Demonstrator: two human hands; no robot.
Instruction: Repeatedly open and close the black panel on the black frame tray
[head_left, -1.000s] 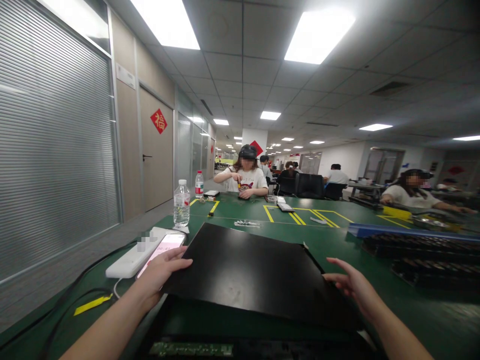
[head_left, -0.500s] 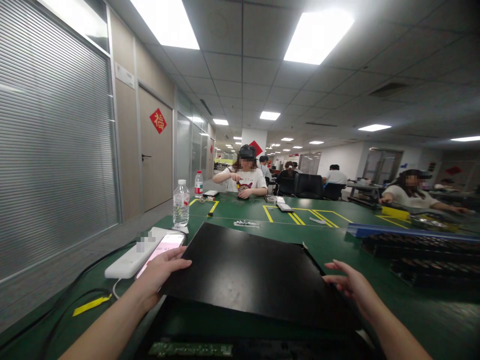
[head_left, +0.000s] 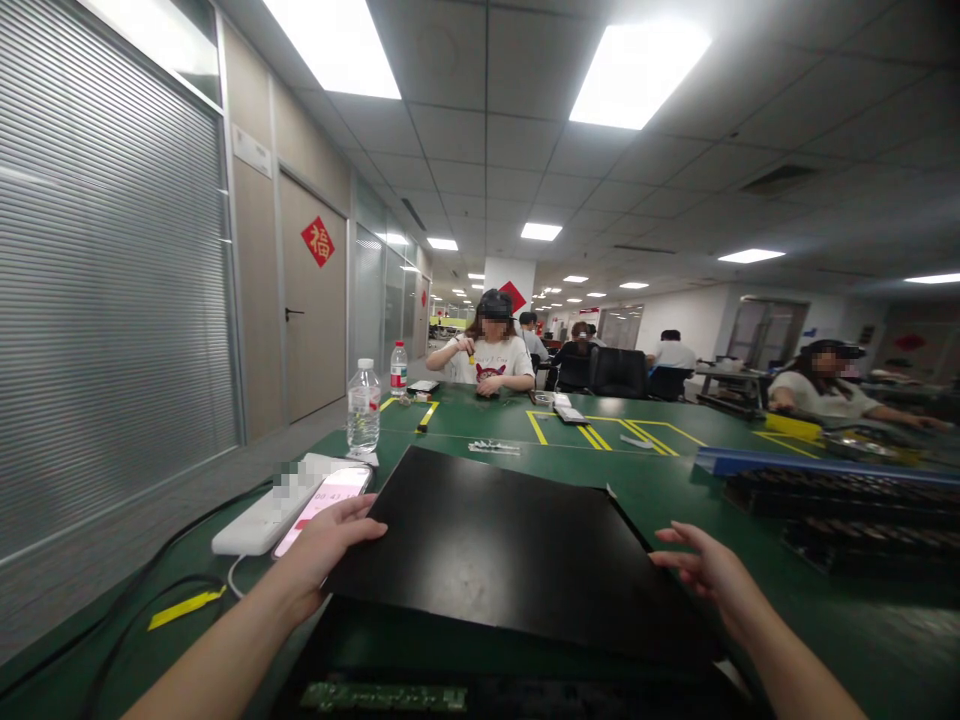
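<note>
A large black flat panel point(head_left: 487, 550) lies tilted in front of me. My left hand point(head_left: 337, 545) grips its left edge, thumb on top and the other fingers along or behind the edge. At the opposite edge, my right hand point(head_left: 701, 570) has its fingers extended and apart, with fingertips at the panel's side. Whether they press on it I cannot tell. Below the panel's near edge shows a dark frame point(head_left: 555, 695) with a green circuit board strip point(head_left: 382, 697). The panel hides what lies beneath its middle.
On the green table point(head_left: 847, 640), a phone point(head_left: 330, 500), white power strip point(head_left: 262, 510) and water bottle point(head_left: 363, 410) stand left. Dark slotted racks point(head_left: 840, 510) lie right. Yellow tape marks the far side, where a person point(head_left: 491, 355) sits; another person point(head_left: 821, 385) is at right.
The panel and both my hands stay nearly still, apart from a slight shift of the view. Across the table, the person's raised hand has moved up a little.
</note>
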